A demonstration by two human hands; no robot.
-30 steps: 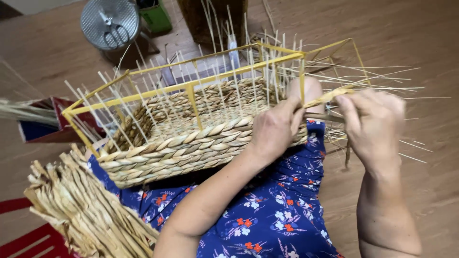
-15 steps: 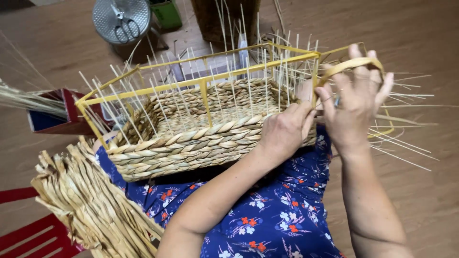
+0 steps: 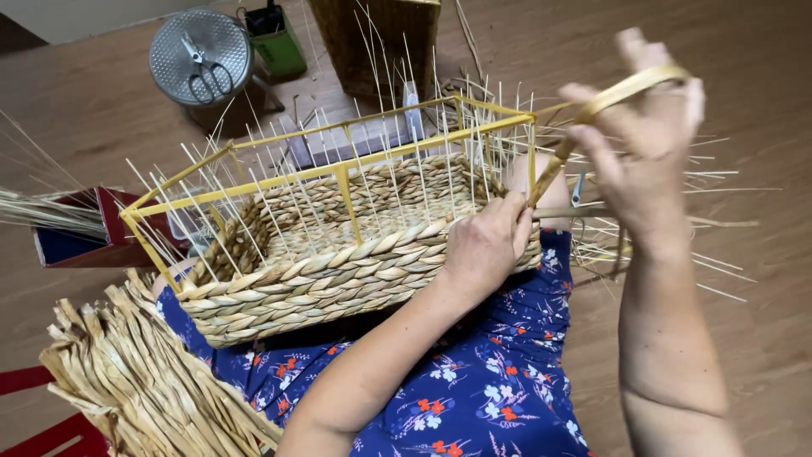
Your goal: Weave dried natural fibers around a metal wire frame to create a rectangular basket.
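Head cam: L hand [image 3: 484, 247] fingers pressed on woven basket [image 3: 338, 271]; R hand [image 3: 647, 140] pinching flat strand [image 3: 592, 106].

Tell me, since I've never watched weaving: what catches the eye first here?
A half-woven basket on a yellow wire frame sits on the lap, thin sticks bristling upward. The left hand presses its right corner; the right hand pulls a flat straw strand up high. Braided straw lies lower left.
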